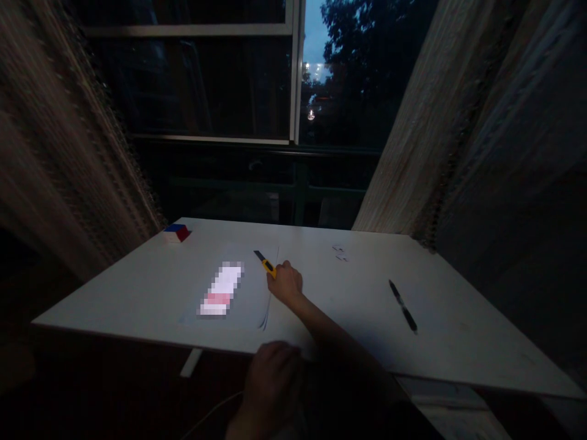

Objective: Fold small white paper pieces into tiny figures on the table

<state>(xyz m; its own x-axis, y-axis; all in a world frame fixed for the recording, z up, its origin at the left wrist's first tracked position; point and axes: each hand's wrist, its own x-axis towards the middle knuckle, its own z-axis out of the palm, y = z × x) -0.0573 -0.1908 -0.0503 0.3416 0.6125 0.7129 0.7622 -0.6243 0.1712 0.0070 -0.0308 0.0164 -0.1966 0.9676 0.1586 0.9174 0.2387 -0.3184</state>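
My right hand (285, 283) is closed round a yellow utility knife (265, 263), whose dark blade end points away from me. The knife lies along the right edge of a thin stack of white paper sheets (250, 299) in the middle of the white table (137, 287). A blurred white and pink patch sits on the top sheet. My left hand (270, 382) is low at the table's front edge, just below the paper. It is dark, with its back towards me and its fingers hard to make out.
A black pen (403, 305) lies on the right part of the table. A small red, blue and white box (177, 232) sits at the far left corner. Two tiny pale bits (339, 253) lie near the far edge. Curtains hang on both sides of a dark window (293, 91).
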